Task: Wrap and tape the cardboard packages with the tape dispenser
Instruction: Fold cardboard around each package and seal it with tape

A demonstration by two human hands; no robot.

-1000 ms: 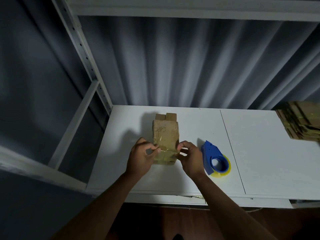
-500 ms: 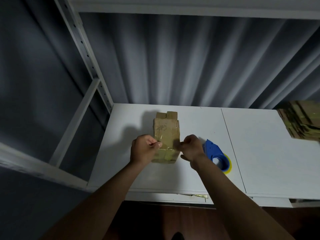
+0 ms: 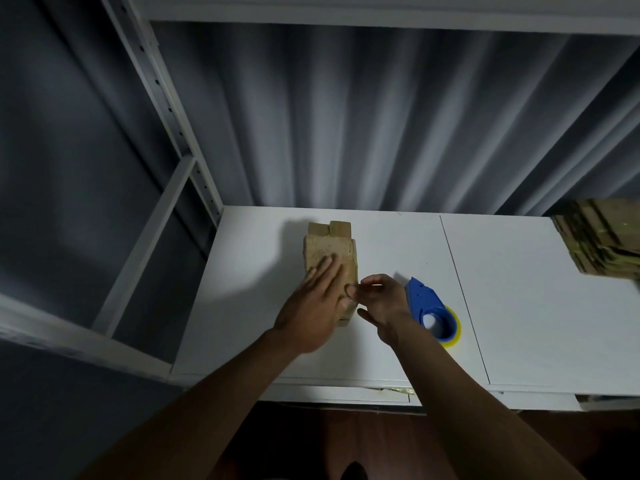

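Note:
A small brown cardboard package (image 3: 330, 249) lies on the white table (image 3: 519, 299), its near end wrapped in clear tape. My left hand (image 3: 313, 308) lies flat on top of it, fingers straight, pressing down. My right hand (image 3: 379, 299) is at the package's right side, fingers loosely curled, thumb and fingertips touching its edge. A blue tape dispenser (image 3: 427, 308) with a yellowish tape roll rests on the table just right of my right hand.
A stack of flattened cardboard pieces (image 3: 604, 240) sits at the table's far right edge. A white shelf upright (image 3: 166, 109) rises at the left behind the table. A grey curtain hangs behind. A scrap of tape (image 3: 398, 390) sticks at the table's front edge.
My left hand let go of its pinch at the package's left side and now lies flat on top. My right hand opened a little and stays at the right edge.

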